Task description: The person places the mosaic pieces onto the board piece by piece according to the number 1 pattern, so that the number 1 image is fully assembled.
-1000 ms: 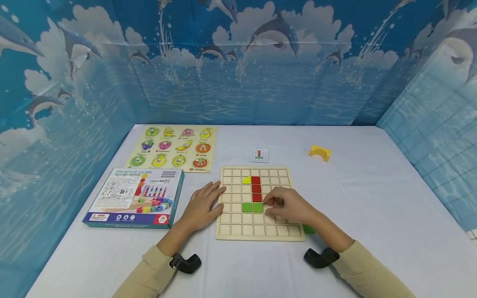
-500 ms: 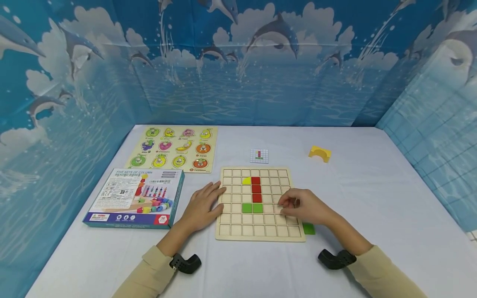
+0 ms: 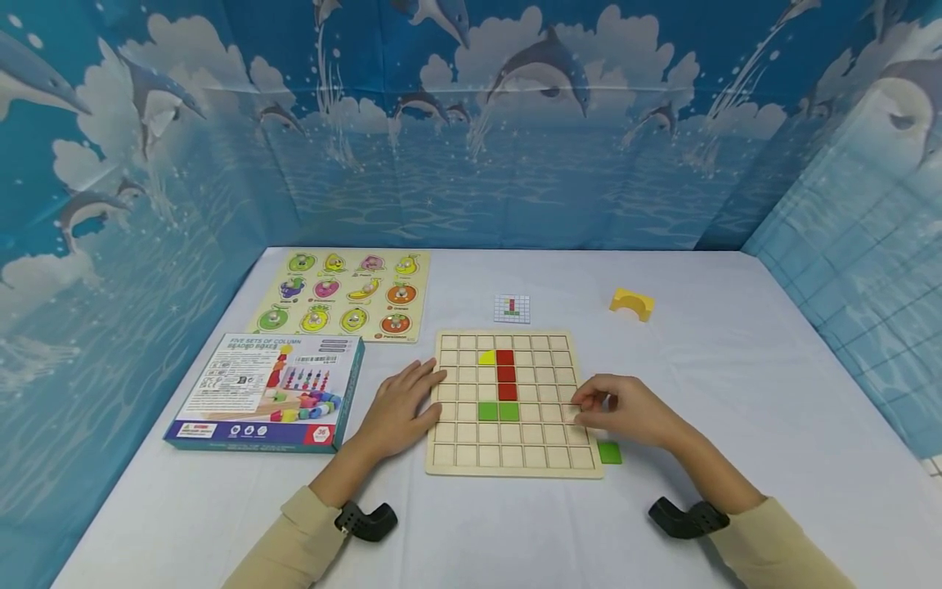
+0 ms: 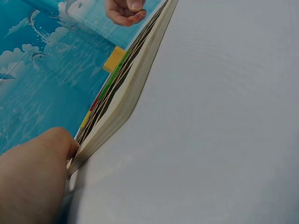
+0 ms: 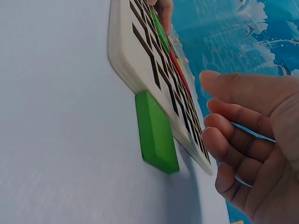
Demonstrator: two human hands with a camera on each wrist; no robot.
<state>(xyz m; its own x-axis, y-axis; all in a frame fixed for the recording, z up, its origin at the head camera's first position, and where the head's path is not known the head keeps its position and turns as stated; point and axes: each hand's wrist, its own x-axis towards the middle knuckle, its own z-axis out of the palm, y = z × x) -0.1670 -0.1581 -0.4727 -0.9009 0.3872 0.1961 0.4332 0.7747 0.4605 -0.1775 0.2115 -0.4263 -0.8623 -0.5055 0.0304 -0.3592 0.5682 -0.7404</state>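
Observation:
A wooden grid board (image 3: 456,454) lies on the white table. Set in its squares are a column of red tiles (image 3: 506,374), a yellow piece (image 3: 487,357) with a slanted corner, and two green tiles (image 3: 498,411) below. My left hand (image 3: 401,409) rests at the board's left edge with its fingers extended. Over the right edge hovers my right hand (image 3: 625,409), fingers loosely curved; the right wrist view shows nothing between them. Just below that hand, a loose green square block (image 5: 156,133) lies against the board's right side.
A small pattern card (image 3: 512,308) lies behind the board, and a yellow arch block (image 3: 631,304) sits back right. At left are a boxed bead set (image 3: 257,393) and a fruit puzzle board (image 3: 346,294). A dolphin-printed curtain (image 3: 471,164) surrounds the table.
My right hand has moved right, from beside the green tiles to the board's right edge, uncovering the loose green block. The left hand has stayed put.

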